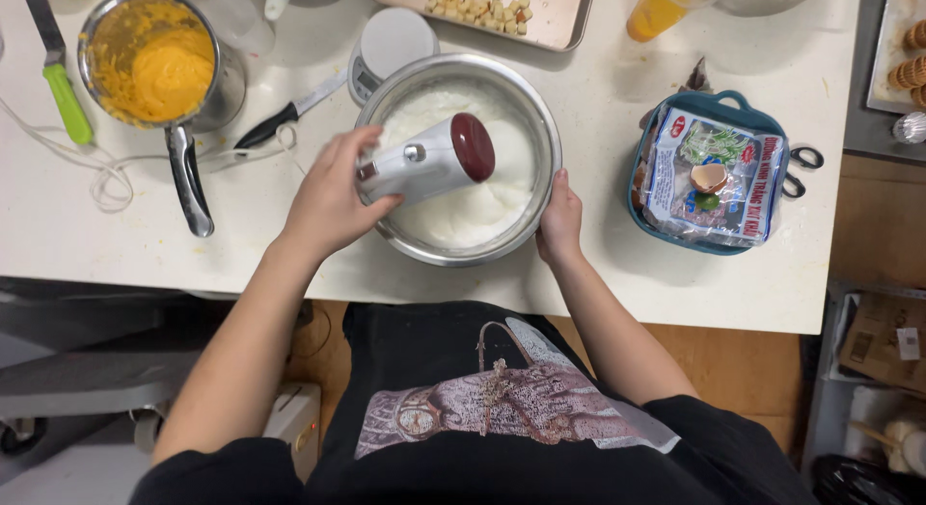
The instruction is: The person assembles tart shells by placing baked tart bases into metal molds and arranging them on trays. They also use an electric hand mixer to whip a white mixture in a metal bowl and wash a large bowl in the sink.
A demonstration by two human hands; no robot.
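Down near the person's black shirt, two bare arms reach up to a white table [58,225]. The left hand [328,201] is wrapped tight around a white hand mixer [424,163] with a dark red end. The mixer sits just past the fingers and hangs over a big metal bowl [535,109]. The bowl is full of white foam [482,206]. The right hand [560,218] grips the near rim of the bowl, fingers curled on the edge. To the right sits a blue dish [709,100] with a plastic bag [714,177] and an eggshell [709,177] in it, and black scissors [801,172] beside it. To the left stands a metal pot [227,90] of orange mush, with a black-handled knife [285,114] near it. Farther back are a small white scale [391,42] and a tray [555,23] of little cubes.
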